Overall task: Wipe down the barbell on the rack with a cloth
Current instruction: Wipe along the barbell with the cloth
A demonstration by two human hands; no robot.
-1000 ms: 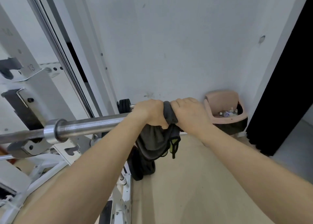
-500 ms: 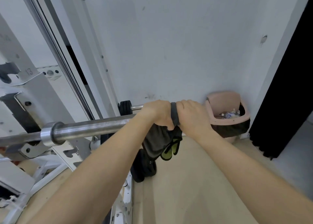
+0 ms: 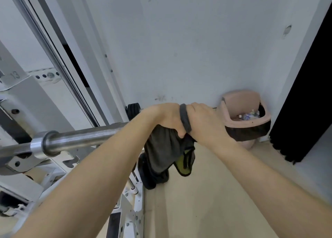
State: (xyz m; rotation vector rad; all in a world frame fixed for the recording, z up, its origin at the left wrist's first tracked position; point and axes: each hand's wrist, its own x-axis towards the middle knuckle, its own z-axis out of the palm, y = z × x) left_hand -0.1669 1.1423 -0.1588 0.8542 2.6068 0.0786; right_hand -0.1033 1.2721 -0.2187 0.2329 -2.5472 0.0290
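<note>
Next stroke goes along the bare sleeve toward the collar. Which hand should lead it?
Probably left. The left hand grips the cloth on the side facing the bare barbell sleeve and its collar, with nothing between. The right hand grips at the outer end, behind it.

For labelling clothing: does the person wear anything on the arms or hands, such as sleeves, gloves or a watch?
Nothing visible. The left forearm and right forearm are bare, with no sleeve in frame. The left hand and right hand show no glove, watch or ring. The dark band between them is the cloth, not a wristband.
</note>
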